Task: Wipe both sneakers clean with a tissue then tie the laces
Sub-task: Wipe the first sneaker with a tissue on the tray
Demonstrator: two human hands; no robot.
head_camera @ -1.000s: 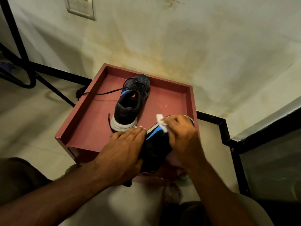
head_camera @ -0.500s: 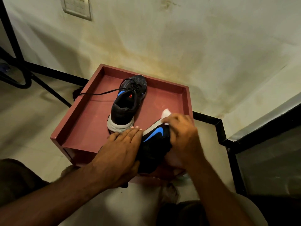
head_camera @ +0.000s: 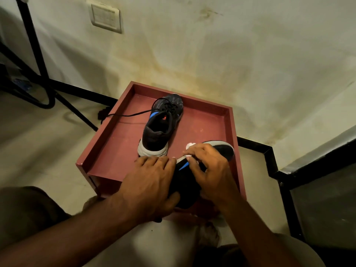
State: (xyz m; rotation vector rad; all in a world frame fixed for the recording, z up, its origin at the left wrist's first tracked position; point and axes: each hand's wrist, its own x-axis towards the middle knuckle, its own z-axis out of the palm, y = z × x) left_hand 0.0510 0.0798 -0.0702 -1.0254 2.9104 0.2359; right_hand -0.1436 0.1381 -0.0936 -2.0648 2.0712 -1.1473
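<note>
Against a stained wall, on our red tray's (head_camera: 107,149) near right corner, the shoe (head_camera: 221,151) lies toe far-right; left hand (head_camera: 152,182) presses flat, right hand (head_camera: 210,168) pinches tissue (head_camera: 189,145).

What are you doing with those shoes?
A person is cleaning a pair of sneakers on a red tray. The left hand lies flat on the near sneaker, which is tipped on its side, to steady it. The right hand pinches a white tissue and presses it against that shoe's side. The far sneaker stands upright on the tray, untouched, and its black lace trails loose over the tray's edge, so it is not tied yet.
</note>
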